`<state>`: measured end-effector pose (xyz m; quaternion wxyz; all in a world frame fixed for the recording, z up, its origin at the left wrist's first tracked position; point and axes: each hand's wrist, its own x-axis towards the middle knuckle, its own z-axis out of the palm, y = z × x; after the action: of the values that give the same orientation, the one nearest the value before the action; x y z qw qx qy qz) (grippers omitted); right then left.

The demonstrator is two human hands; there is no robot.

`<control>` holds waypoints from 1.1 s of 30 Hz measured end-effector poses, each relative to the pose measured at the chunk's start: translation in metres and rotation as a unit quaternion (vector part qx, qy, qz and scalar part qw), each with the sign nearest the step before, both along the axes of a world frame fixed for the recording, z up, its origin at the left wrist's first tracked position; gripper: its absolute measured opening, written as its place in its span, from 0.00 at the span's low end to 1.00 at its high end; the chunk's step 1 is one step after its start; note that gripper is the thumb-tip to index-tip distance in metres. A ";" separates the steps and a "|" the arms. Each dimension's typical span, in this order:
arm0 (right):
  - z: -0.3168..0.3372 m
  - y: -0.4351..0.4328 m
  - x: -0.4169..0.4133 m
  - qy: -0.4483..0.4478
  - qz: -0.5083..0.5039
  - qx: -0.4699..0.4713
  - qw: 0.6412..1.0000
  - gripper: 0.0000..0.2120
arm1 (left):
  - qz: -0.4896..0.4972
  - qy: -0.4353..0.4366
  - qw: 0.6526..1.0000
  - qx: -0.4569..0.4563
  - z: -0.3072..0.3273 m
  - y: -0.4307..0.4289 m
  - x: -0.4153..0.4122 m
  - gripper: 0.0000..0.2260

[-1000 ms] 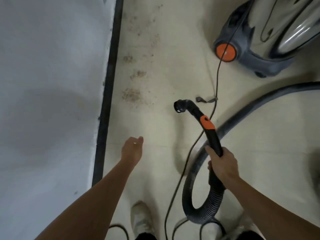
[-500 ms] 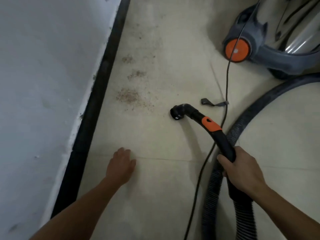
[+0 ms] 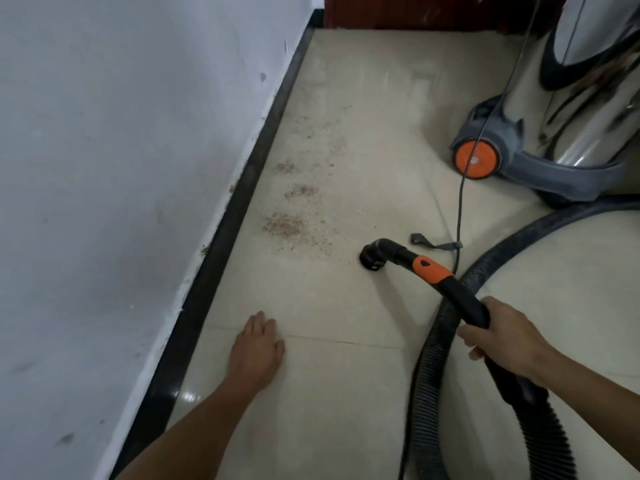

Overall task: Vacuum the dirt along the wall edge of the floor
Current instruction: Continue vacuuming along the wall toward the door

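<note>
The right hand (image 3: 505, 341) has its grip wrapped around the black vacuum hose handle (image 3: 464, 299), whose nozzle (image 3: 372, 259) sits at the floor (image 3: 346, 393), just right of the dirt (image 3: 284, 225) scattered beside the black baseboard (image 3: 221, 237). The left hand (image 3: 256, 351), fingers spread, rests flat on the floor. The canister vacuum (image 3: 554, 133) stands well apart.

1. The left hand (image 3: 255, 348) is bare: no glove, ring or watch shows on it.
2. Behind it, the left forearm is uncovered down to the frame's edge, with no sleeve in sight.
3. The right hand (image 3: 507, 337) is likewise ungloved, its wrist and forearm bare.
</note>
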<state>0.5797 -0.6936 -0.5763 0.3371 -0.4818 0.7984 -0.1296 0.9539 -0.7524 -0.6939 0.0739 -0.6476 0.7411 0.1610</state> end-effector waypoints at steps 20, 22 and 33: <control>-0.018 -0.061 0.088 -0.045 0.071 -0.018 0.996 0.07 | 0.074 0.089 0.985 -0.127 -0.040 0.003 0.020 0.26; -0.014 -0.066 0.085 -0.023 0.076 -0.018 0.997 0.08 | 0.074 0.081 0.985 -0.130 -0.043 0.003 0.021 0.26; -0.008 -0.159 0.142 -0.006 0.157 -0.011 0.988 0.09 | 0.078 0.066 0.985 -0.138 -0.051 0.001 0.021 0.25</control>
<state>0.7216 -0.8527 -0.5844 0.3523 -0.6041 0.7095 -0.0867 0.9751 -0.7510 -0.7445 -0.0779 -0.6956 0.7064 0.1052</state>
